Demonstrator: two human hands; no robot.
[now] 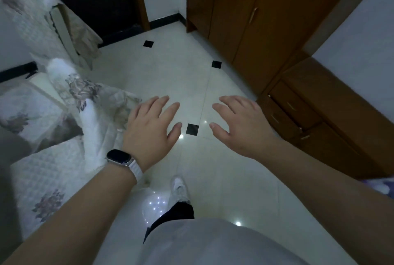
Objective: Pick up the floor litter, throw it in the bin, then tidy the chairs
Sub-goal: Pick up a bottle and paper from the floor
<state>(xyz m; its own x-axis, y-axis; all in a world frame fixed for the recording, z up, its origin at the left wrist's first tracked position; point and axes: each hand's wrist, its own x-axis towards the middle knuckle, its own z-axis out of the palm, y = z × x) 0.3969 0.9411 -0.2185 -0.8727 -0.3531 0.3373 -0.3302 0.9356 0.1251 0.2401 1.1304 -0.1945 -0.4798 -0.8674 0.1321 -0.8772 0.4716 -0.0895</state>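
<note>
Hovering hands: left hand [152, 125] and right hand [238, 124] spread, palms down, grasping nothing.
Below hands: pale tiled floor [177, 77].
Litter: none discernible near either hand.
Left: floral bedding [42, 164].
Right: wooden wardrobe [255, 19].

A single wide-angle view looks from the person's head, facing forward and steeply down at the tiled floor [191, 85]. Both forearms reach in from the near edge, with the left hand [149, 124] and right hand [241, 124] close to the lens at mid-frame. A shoe [180, 188] lies directly below at the near centre. The bed [42, 158] fills the left side, the wooden wardrobe [255, 19] the far right. Straight lines bend toward the borders.
</note>
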